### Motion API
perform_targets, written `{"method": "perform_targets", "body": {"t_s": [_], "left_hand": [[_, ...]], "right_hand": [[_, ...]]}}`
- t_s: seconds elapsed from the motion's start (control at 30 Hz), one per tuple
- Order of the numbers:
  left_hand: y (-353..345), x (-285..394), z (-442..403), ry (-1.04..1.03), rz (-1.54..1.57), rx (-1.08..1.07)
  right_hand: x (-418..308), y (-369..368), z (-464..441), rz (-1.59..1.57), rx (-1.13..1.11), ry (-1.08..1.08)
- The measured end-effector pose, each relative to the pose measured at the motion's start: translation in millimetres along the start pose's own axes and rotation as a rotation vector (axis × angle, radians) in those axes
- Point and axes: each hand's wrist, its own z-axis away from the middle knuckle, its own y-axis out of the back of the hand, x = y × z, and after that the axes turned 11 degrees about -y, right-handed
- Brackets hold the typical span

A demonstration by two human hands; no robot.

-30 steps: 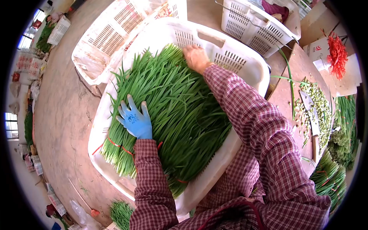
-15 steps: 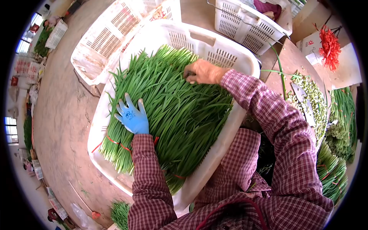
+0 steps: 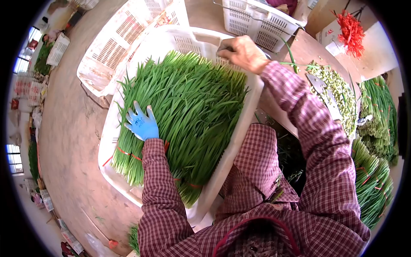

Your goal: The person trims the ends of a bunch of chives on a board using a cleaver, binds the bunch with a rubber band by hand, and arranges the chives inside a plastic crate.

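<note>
Bundles of long green garlic chives (image 3: pixel 188 98) fill a white plastic crate (image 3: pixel 222 184), some tied with red bands. My left hand (image 3: pixel 143 125), in a blue glove, lies open with spread fingers on top of the chives at the left. Bare, my right hand (image 3: pixel 245 53) is over the crate's far right rim, its fingers curled with dark tips. Whether it grips the rim or holds something small is hidden.
Another white crate (image 3: pixel 112 53) stands at the far left, and one with a wire handle (image 3: pixel 257 23) behind. At right, a cleaver-like blade (image 3: pixel 323 96) rests by chopped trimmings (image 3: pixel 347 107). More chive bundles (image 3: pixel 370 182) lie beyond, below hanging red ties (image 3: pixel 351 34).
My right hand has lifted off the chives and moved away to the crate's far rim. My left hand stays spread on the chives. The whole view has shifted slightly.
</note>
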Motion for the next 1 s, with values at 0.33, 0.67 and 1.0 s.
{"method": "perform_targets", "body": {"t_s": [0.33, 0.67, 1.0], "left_hand": [[24.9, 5.5, 3.9, -0.130, 0.269, 0.097], [48.5, 110.9, 35.4, -0.286, 0.182, -0.132], [50.8, 113.8, 35.9, -0.281, 0.162, -0.122]], "right_hand": [[6.2, 107.9, 249.2, -0.097, -0.470, 0.100], [1.6, 51.7, 203.4, 0.005, 0.052, 0.101], [15.3, -110.7, -14.6, 0.192, -0.115, -0.116]]}}
